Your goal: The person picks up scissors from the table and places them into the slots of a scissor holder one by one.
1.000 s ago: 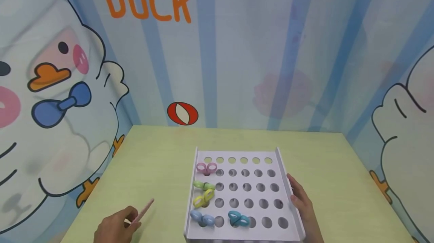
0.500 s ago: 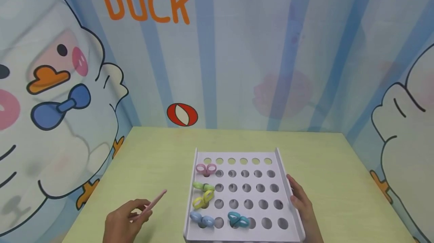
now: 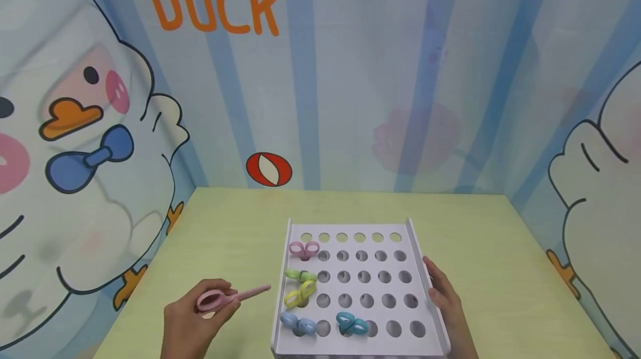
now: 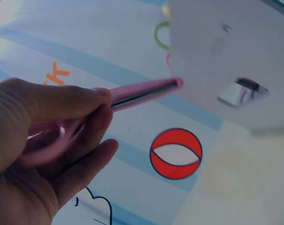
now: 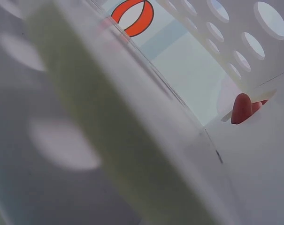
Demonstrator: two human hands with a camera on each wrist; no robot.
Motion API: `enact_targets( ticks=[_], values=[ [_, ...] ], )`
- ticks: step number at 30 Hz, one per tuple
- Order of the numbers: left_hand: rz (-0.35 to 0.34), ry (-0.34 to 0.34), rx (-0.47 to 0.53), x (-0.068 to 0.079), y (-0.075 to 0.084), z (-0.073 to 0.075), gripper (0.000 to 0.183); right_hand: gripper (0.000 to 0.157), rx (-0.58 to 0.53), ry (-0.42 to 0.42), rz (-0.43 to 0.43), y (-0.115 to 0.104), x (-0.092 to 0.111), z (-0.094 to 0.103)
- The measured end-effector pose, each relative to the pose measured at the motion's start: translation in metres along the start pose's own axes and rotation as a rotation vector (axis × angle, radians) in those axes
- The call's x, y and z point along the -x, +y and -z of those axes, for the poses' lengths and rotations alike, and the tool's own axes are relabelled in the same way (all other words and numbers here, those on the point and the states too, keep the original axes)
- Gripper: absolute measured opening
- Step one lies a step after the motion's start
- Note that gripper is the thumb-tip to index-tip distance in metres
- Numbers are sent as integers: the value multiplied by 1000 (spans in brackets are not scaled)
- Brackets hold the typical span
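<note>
In the head view my left hand (image 3: 192,314) pinches pink scissors (image 3: 257,292) at their middle, finger loops by the knuckles and tip pointing right, close to the left edge of a white rack (image 3: 378,314). The left wrist view shows a metal strip along the pink blades (image 4: 146,93). My right hand (image 3: 448,303) grips the rack's right side; in the right wrist view its fingertips (image 5: 241,108) come through a slot in the wall. Handles stand in the rack's left holes: pink (image 3: 304,249), green (image 3: 300,275), yellow (image 3: 300,293), light blue (image 3: 298,323); teal ones (image 3: 352,323) stand further right.
The rack has raised side walls and rows of round holes, and stands at the front of a pale yellow table (image 3: 240,220). Behind the table hangs a striped blue backdrop (image 3: 340,97) with duck drawings on both sides.
My left hand has moved right and slightly up, bringing the scissors close to the rack. The scissors have turned, so their loops now show. My right hand and the rack stay put.
</note>
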State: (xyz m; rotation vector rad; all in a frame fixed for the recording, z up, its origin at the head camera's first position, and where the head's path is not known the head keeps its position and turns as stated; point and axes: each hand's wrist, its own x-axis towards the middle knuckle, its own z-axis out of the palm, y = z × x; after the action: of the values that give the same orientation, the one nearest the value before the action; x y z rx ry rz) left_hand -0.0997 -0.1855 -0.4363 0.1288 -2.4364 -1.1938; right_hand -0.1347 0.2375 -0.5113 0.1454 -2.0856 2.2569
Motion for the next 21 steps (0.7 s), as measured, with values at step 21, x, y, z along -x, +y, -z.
enact_targets(
  ticks=[21],
  values=[
    [6, -109, 550, -8, 64, -20, 25, 51, -12, 9, 17, 0, 1, -2]
  ],
)
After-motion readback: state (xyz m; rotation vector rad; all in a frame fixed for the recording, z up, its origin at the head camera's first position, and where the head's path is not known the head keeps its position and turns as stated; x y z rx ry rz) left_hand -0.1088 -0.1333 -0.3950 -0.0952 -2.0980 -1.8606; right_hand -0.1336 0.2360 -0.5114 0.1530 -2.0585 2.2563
